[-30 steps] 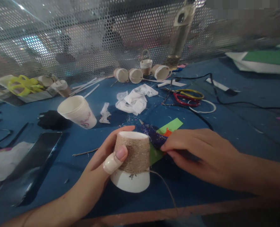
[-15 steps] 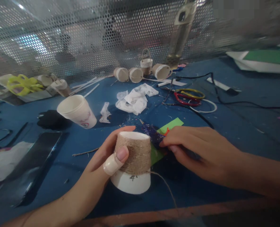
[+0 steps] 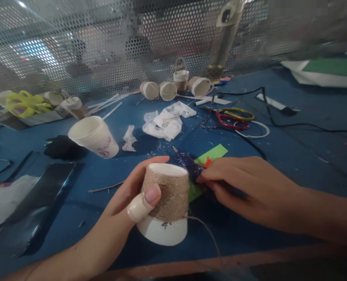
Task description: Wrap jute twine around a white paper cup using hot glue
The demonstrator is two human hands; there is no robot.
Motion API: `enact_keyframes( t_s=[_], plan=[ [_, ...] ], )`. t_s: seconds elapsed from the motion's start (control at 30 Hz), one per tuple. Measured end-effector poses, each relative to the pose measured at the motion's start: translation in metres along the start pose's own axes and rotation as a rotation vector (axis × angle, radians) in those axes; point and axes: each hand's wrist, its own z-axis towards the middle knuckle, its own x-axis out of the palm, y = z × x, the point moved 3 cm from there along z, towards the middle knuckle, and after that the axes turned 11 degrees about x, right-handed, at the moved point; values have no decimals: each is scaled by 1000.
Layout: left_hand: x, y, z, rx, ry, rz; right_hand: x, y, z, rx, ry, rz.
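Cup [image 3: 173, 191], within left grip [image 3: 128, 205], seemingly inverted

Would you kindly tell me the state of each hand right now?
Left hand: closed, holding the twine-wrapped cup.
Right hand: curled at the glue gun; whether it grips cannot be told.

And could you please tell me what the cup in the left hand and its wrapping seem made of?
Cup: probably matte paper, judging by its smooth white wall, though plastic is possible. Wrapping: apparently jute-like twine, dull and rough, from its brown, closely wound coils.
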Motion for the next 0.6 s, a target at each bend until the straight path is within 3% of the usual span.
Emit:
enact_keyframes(
  t_s=[0.6],
  plan=[
    [4,-3,-5,-20,36,65,3,2,-1,-12,126,17]
  ],
)
